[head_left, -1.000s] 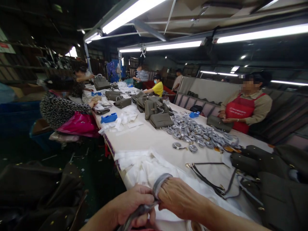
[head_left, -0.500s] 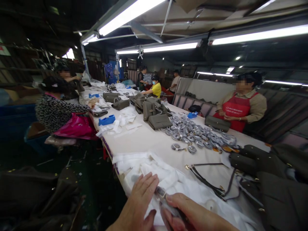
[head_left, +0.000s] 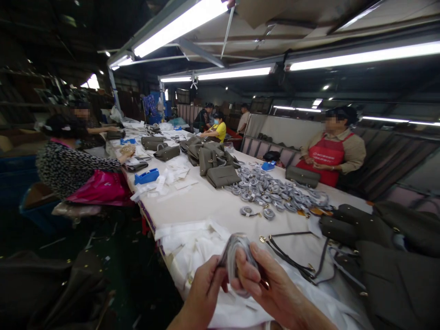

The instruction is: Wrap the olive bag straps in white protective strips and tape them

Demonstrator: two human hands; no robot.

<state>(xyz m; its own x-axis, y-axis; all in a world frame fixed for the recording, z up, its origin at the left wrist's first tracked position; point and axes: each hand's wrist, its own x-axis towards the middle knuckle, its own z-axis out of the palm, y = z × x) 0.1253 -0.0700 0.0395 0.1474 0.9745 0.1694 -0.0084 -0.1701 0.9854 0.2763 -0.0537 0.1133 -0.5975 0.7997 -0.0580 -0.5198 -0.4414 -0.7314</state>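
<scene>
Both my hands meet at the bottom centre over a heap of white wrapping sheets [head_left: 192, 243]. My right hand [head_left: 275, 288] is closed around a coiled grey strap [head_left: 237, 250] wrapped in clear film, held upright between thumb and fingers. My left hand [head_left: 202, 293] pinches the coil's left side, with a loose strap end trailing down from it. A dark strap with gold clasps [head_left: 292, 252] lies on the table just right of my hands. A pile of several finished grey strap coils [head_left: 275, 190] lies further up the long cream table [head_left: 213, 201].
Olive-grey handbags [head_left: 220, 174] lie mid-table and dark ones [head_left: 378, 238] at the right. A person in a red apron [head_left: 326, 153] stands across the table; another in a patterned top [head_left: 72, 167] sits at left. A blue tape dispenser [head_left: 147, 176] lies near paper slips.
My hands went from pulling the strap flat against the white sheets to lifting it as a wound coil between them. The view shifted slightly right.
</scene>
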